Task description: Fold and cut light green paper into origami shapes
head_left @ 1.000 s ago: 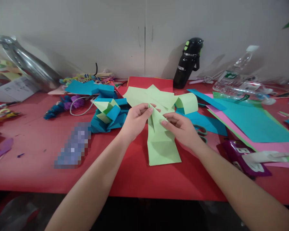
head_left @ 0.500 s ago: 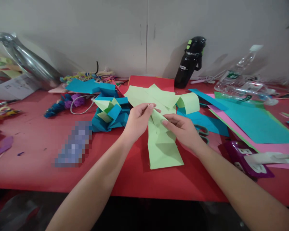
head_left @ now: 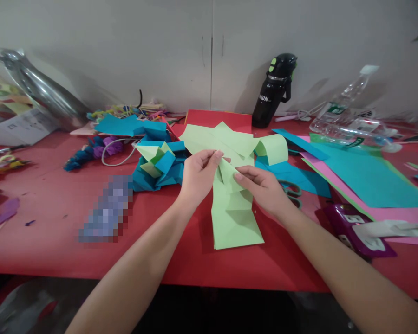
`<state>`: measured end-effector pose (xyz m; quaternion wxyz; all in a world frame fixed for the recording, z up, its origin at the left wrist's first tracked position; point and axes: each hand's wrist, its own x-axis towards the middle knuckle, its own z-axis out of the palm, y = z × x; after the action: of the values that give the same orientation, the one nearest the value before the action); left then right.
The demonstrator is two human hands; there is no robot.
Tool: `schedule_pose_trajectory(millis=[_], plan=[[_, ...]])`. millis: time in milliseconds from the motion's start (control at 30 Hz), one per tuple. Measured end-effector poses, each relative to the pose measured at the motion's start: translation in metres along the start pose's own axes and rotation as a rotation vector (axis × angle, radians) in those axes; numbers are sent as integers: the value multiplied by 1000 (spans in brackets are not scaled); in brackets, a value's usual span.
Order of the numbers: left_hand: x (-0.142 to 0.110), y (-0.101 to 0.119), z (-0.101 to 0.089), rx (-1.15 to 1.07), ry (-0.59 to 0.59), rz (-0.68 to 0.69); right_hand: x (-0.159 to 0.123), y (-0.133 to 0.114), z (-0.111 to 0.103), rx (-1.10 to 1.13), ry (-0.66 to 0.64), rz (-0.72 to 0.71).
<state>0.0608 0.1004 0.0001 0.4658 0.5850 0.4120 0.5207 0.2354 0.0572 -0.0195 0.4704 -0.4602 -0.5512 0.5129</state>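
A folded strip of light green paper (head_left: 235,227) hangs toward me over the red tabletop, creased across its middle. My left hand (head_left: 201,172) pinches its upper tip between thumb and fingers. My right hand (head_left: 261,188) grips the slanted right edge of its upper part, thumb on top. Just behind the hands lie flat light green sheets (head_left: 209,137) and a curled light green piece (head_left: 273,148). Left of my left hand sits a folded blue and green paper shape (head_left: 158,164). Dark-handled scissors (head_left: 292,190) lie partly hidden by my right hand.
On the right are a stack of coloured paper (head_left: 372,176), a purple device (head_left: 346,222) and clear plastic bottles (head_left: 337,111). A black flask (head_left: 271,93) stands at the wall. A metal jug (head_left: 45,88) and a blurred-out object (head_left: 107,211) are on the left.
The lower end of the green strip has shifted slightly toward me. Both hands keep their hold in nearly the same place. The view has moved a little.
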Motion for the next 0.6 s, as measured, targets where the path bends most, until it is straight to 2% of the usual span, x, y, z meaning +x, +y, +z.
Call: schedule_pose_trajectory(millis=[500,600], plan=[[-1,1,0,-54,18,-10,1,2,-1,25,-20,28],[0,1,0,-93,29,-50,2,2,0,22,-21,36]])
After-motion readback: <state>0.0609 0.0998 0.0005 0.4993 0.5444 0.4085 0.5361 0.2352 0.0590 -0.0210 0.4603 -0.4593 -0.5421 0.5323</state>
